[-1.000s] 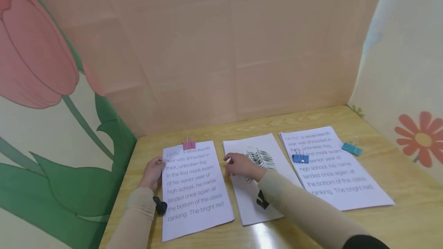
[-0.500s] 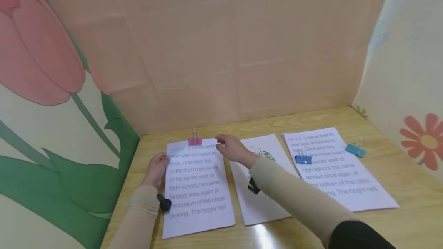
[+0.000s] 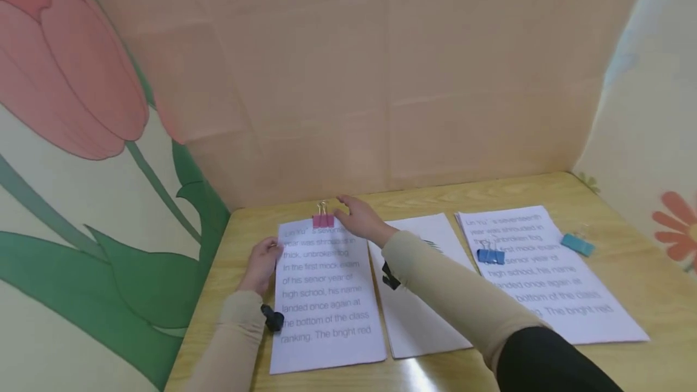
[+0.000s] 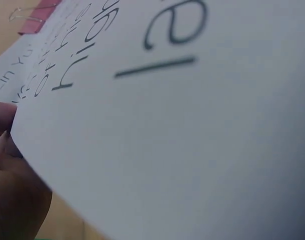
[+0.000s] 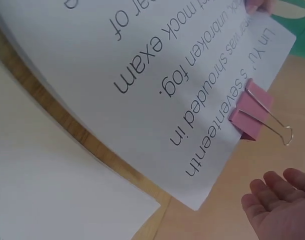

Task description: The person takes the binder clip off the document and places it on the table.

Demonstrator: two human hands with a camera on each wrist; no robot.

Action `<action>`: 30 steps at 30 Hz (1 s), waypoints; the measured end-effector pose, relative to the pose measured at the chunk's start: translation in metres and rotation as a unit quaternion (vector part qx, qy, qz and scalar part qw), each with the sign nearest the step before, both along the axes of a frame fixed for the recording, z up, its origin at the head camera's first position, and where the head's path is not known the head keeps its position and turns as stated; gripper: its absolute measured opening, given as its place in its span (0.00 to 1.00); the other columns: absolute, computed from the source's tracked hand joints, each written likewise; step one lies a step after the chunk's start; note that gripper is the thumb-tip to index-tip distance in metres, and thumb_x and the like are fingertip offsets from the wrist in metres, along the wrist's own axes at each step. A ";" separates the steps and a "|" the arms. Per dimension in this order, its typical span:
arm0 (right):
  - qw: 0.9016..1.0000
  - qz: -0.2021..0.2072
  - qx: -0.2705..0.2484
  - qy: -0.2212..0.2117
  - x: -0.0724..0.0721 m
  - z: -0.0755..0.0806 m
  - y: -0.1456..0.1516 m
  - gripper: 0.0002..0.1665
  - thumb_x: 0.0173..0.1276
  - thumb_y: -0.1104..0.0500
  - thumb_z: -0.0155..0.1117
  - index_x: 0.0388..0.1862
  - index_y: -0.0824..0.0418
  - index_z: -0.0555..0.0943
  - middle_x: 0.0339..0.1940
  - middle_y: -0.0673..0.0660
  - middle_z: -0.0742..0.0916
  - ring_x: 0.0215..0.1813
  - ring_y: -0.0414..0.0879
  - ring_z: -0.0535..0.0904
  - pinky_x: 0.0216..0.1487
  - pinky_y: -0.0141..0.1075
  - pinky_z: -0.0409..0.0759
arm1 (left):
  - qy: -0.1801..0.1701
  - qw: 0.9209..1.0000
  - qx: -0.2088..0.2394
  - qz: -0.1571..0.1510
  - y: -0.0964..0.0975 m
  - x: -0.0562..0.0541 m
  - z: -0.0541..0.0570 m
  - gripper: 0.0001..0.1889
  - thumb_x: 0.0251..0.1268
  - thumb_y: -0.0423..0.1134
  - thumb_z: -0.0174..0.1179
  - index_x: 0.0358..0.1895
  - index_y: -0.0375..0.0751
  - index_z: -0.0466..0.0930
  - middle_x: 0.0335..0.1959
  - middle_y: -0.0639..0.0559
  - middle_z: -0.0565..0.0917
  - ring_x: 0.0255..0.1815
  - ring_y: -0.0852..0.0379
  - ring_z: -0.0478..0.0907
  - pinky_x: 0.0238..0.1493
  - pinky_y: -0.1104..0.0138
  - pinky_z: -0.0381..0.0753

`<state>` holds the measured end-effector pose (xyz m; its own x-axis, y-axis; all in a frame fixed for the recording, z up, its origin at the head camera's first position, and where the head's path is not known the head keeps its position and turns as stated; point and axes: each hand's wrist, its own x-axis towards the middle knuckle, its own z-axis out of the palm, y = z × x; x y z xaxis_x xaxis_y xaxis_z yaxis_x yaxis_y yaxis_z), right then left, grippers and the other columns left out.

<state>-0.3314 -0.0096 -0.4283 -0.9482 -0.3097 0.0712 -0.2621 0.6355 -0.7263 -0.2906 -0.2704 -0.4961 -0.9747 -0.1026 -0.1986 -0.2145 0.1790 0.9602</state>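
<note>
At the left of the table lies a stack of printed paper (image 3: 327,313) with a pink binder clip (image 3: 323,221) on its top edge, the clip's wire handles pointing away from the sheets. My left hand (image 3: 262,262) pinches the stack's left edge near the upper corner; thumb and finger meet at that edge in the left wrist view. Over the stack's upper right corner is my right hand (image 3: 360,221), just right of the binder clip. Its fingers are loosely extended and hold nothing, apart from the clip in the right wrist view.
A second paper stack (image 3: 419,313) with a plant print lies in the middle, partly under my right forearm. To the right lies another printed stack (image 3: 588,319), bearing a blue binder clip (image 3: 491,256). A teal binder clip (image 3: 578,245) sits at its right edge. Walls border the table.
My right hand has moved from over the middle stack, left and away from me, to beside the pink clip. My left hand keeps its grip on the left stack. The head view has shifted slightly.
</note>
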 end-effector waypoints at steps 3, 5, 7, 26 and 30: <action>1.000 0.005 -0.007 -0.018 0.000 0.001 0.000 0.34 0.83 0.51 0.51 0.80 0.67 0.63 0.78 0.66 0.70 0.78 0.62 0.64 0.77 0.53 0.61 | -0.001 1.000 0.001 -0.008 0.003 0.000 0.001 0.14 0.84 0.36 0.45 0.59 0.38 0.78 0.54 0.42 0.84 0.52 0.48 0.80 0.58 0.56 0.73; 0.999 0.010 -0.011 -0.028 0.000 0.002 -0.001 0.33 0.84 0.50 0.50 0.80 0.66 0.63 0.77 0.66 0.70 0.77 0.63 0.65 0.76 0.54 0.62 | -0.003 1.000 0.000 -0.012 0.003 0.000 0.001 0.14 0.84 0.37 0.45 0.60 0.39 0.78 0.54 0.42 0.84 0.52 0.48 0.81 0.58 0.55 0.73; 0.999 0.015 -0.018 -0.039 0.000 0.003 -0.002 0.33 0.84 0.50 0.49 0.80 0.64 0.64 0.76 0.66 0.72 0.76 0.63 0.67 0.75 0.55 0.63 | -0.007 1.000 0.001 -0.012 0.003 0.001 0.002 0.14 0.85 0.38 0.45 0.60 0.40 0.78 0.54 0.43 0.84 0.52 0.48 0.81 0.59 0.55 0.73; 0.993 0.051 -0.089 -0.066 -0.005 -0.004 -0.002 0.08 0.79 0.54 0.61 0.42 0.57 0.83 0.74 0.58 0.77 0.75 0.60 0.69 0.73 0.55 0.67 | -0.014 1.000 0.008 -0.014 0.002 0.003 -0.003 0.15 0.84 0.38 0.46 0.62 0.41 0.77 0.56 0.44 0.83 0.57 0.48 0.78 0.64 0.52 0.71; 0.988 0.072 -0.107 -0.081 -0.005 -0.006 0.002 0.10 0.79 0.55 0.62 0.51 0.60 0.81 0.78 0.59 0.71 0.73 0.60 0.71 0.72 0.53 0.70 | -0.020 1.000 0.009 -0.008 0.002 0.005 -0.003 0.14 0.84 0.38 0.46 0.60 0.41 0.78 0.55 0.44 0.83 0.57 0.48 0.79 0.64 0.52 0.71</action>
<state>-0.3364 -0.0073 -0.4342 -0.8994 -0.4371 0.0000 -0.2079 0.4278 -0.8796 -0.2860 -0.2686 -0.4993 -0.9675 -0.0835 -0.2387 -0.2497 0.1651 0.9541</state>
